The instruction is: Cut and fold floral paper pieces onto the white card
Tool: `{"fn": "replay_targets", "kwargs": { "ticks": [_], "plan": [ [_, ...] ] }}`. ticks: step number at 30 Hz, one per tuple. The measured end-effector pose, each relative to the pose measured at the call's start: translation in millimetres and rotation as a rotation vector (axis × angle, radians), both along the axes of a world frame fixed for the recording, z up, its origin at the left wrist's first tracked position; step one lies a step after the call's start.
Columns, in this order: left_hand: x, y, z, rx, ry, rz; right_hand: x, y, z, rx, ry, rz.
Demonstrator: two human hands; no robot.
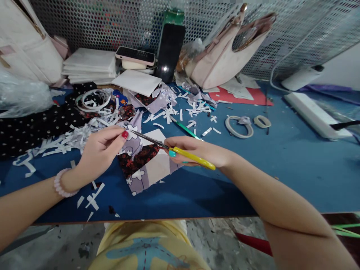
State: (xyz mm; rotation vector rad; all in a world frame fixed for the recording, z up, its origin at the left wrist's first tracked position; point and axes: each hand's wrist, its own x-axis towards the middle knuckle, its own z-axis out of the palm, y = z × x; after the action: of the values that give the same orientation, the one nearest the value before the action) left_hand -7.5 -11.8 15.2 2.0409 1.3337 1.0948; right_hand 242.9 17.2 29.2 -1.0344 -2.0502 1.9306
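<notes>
In my right hand (194, 150) is a pair of yellow-handled scissors (194, 157), its dark blades pointing left toward my other hand. My left hand (102, 148), closed with thumb and finger together, pinches a piece of purple floral fabric (135, 140) by its left edge. The blade tips meet this fabric just beside the thumb; whether they are parted is hard to make out. Below lies a patchwork piece (143, 161) of dark red floral and purple fabric, with a pale panel (159, 168) and a white sheet (153, 137) beside it.
White paper strips (70, 138) and fabric scraps litter the table's left and middle. A green pen (184, 127) lies behind my right hand. Tape rolls (239, 126) and a power strip (312, 114) are at right. Bags (222, 56), a phone (135, 55) and stacked white sheets (88, 63) line the back.
</notes>
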Motion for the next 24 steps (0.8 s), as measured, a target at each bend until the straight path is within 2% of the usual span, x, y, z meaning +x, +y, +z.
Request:
{"fn": "replay_targets", "kwargs": {
  "ticks": [7, 13, 24],
  "plan": [
    [0.0, 0.3, 0.0, 0.003, -0.029, 0.001, -2.9, 0.7, 2.3, 0.055, 0.004, 0.008],
    [-0.6, 0.0, 1.4, 0.001, -0.068, -0.057, -1.4, 0.2, 1.8, 0.033, 0.006, 0.004],
    [-1.2, 0.3, -2.7, 0.042, -0.068, -0.064, -0.4, 0.3, -1.5, 0.002, 0.011, 0.005]
  ]
}}
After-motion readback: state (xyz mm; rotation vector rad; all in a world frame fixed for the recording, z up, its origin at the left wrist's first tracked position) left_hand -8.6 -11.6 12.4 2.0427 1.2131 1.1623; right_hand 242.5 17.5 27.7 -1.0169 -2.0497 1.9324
